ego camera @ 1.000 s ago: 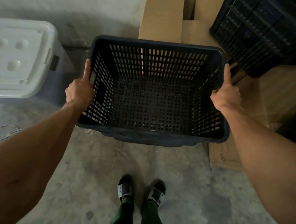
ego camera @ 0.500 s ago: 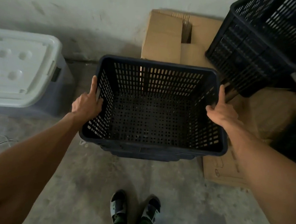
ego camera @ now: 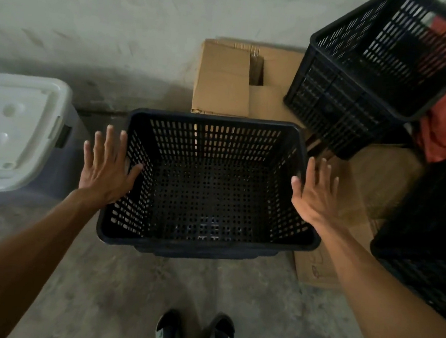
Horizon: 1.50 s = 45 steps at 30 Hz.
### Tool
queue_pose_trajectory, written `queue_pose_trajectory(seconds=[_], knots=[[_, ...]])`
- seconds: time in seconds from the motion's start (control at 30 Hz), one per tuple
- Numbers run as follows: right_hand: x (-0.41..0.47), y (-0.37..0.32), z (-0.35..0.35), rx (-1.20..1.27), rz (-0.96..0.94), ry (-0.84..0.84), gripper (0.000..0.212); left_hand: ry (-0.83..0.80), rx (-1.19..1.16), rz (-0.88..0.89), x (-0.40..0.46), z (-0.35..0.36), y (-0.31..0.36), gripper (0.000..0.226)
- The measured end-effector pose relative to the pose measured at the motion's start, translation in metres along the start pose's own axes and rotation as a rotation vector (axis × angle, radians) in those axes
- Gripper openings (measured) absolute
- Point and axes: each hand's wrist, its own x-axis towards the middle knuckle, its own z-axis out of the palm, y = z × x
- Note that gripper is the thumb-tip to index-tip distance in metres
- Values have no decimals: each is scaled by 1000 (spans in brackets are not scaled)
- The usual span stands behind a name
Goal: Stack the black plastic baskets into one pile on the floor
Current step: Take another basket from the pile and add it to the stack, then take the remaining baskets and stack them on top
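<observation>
On the concrete floor (ego camera: 122, 295) directly ahead of the person's shoes, the black basket (ego camera: 204, 238) is sitting upright and empty, its perforated bottom showing nothing inside. A second basket (ego camera: 339, 109) is leaning tilted at the upper right, resting against something red, and it too is looking empty; a third dark basket (ego camera: 427, 243) is showing only partly at the right edge, its contents hidden. A cardboard box (ego camera: 224, 81) is standing behind the near basket with its flaps partly open, whatever it holds out of sight. A lidded grey bin (ego camera: 15, 132) is sitting closed at the left.

These baskets are likely handling as light, stiff, thin-walled plastic, with tapered walls that should be letting one nest into another. The thick rolled rim at the two short ends is looking like the best place to take hold.

The left hand (ego camera: 107, 168) is hovering with fingers spread wide beside the left rim, its thumb overlapping the wall, gripping nothing. The right hand (ego camera: 315, 191) is likewise spread flat beside the right rim, holding nothing.
</observation>
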Motion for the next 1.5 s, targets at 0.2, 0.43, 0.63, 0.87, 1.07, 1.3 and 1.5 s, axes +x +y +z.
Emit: queue_pose_trajectory(seconds=[0.2,0.43,0.63,0.87,1.07,1.3,1.5], knots=[[-6,2,1,100,31,154,68,88,-145,-128,-14,-3,5,84],[-9,0,14,67,95,0,70,-73,-63,-170,-14,12,1,83],[-29,-4,-25,22,105,-213,76,-237,50,-209,-18,-14,18,84],[-74,17,-126,-16,83,-14,73,-278,63,-39,-14,-59,135,86],[-115,120,-216,21,151,220,75,-291,-72,259,-18,-90,301,89],[-173,289,-247,-5,338,-41,105,-393,-293,508,-73,-102,512,95],[-212,392,-210,23,436,-282,106,-674,-439,359,-140,-78,632,103]])
